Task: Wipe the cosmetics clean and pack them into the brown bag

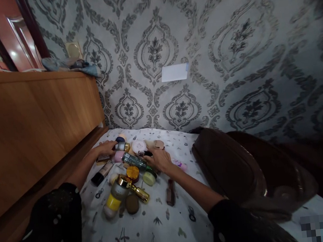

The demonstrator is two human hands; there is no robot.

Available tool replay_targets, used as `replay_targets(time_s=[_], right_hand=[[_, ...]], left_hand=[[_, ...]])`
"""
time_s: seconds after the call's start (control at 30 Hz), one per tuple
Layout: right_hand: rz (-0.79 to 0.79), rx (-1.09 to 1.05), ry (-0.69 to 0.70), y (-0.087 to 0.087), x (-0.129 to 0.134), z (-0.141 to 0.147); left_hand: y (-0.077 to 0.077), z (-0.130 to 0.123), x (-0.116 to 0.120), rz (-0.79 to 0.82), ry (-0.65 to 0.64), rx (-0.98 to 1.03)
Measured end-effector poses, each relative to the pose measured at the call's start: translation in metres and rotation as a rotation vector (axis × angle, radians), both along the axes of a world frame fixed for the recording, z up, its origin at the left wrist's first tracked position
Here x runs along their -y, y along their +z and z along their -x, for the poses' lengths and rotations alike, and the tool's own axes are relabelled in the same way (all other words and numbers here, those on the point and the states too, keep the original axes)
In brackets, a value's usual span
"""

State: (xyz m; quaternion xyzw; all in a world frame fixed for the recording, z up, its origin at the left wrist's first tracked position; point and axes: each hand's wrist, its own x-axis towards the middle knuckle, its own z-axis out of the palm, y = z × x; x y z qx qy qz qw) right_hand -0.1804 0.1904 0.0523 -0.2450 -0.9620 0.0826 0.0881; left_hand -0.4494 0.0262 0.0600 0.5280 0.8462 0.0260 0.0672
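My left hand (106,148) reaches over the far left of a heap of cosmetics, its fingers closed at the end of a small clear bottle with a gold cap (123,147). My right hand (160,160) lies at the heap's right side. Its thumb and fingers close about a small dark tube (145,153), which they partly hide. Just below lies a green clear bottle (134,160). Close by are a pink jar (119,156), a round white-pink compact (139,147), an amber jar (132,173) and a pale green jar (149,178).
Nearer me lie a yellow-banded bottle (113,203), a gold bottle (141,194), a black-capped tube (101,174) and a dark red tube (170,192). A brown leather bag (226,164) stands right on the patterned sheet (161,232). A wooden cabinet (40,122) borders the left; a patterned wall rises behind.
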Motion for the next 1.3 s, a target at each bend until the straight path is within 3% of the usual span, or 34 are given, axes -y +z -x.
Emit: replay_targets(time_s=[0.27,0.47,0.6,0.7,0.87,0.97,1.13,1.3], right_hand=[[-0.140,0.011,0.009,0.004,-0.006,0.043],[-0.154,0.018,0.005,0.005,-0.009,0.067],[-0.163,0.037,-0.001,0.006,-0.018,0.071],[-0.170,0.050,-0.029,0.005,-0.031,0.068],[-0.180,0.042,-0.033,0.009,-0.045,0.058],[-0.189,0.008,-0.022,0.009,-0.040,0.045],[-0.105,-0.191,0.049,-0.010,-0.033,0.012],[0.015,-0.474,0.047,-0.034,-0.051,-0.024]], left_hand=[[-0.001,-0.044,0.002,-0.044,-0.148,-0.155],[-0.015,-0.048,-0.026,-0.124,-0.022,-0.233],[-0.020,-0.032,-0.044,-0.163,0.113,-0.211],[-0.022,-0.016,-0.049,-0.173,0.146,-0.152],[-0.019,0.013,-0.042,-0.207,0.111,-0.052],[-0.012,0.037,-0.031,-0.252,0.163,-0.047],[-0.007,0.077,-0.024,-0.223,0.280,-0.098],[-0.018,0.097,-0.054,-0.133,0.251,-0.151]])
